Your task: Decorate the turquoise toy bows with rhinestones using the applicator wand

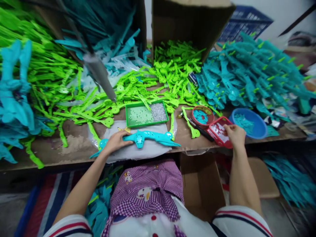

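Observation:
My left hand [118, 142] is closed around the left end of a teal plastic toy body [150, 137], which has a small animal-like head in its middle and lies over a pale cloth at the table's front edge. Far to the right, my right hand [236, 134] reaches into a red tray [227, 144] of small whitish and red pieces. Its fingertips are pinched together, and whatever they hold is too small to make out. Behind the toy body stands a green tray [127, 115] with a perforated side and a heap of small silvery screw-like pieces.
A round red dish [212, 121] holds small teal pieces, and a blue bowl [263, 130] holds more. Bright green plastic arms [133, 85] are heaped across the back. Teal parts [247, 72] pile at the right. A hanging electric screwdriver [100, 74] points down at the left. Cardboard boxes [229, 4] stand behind.

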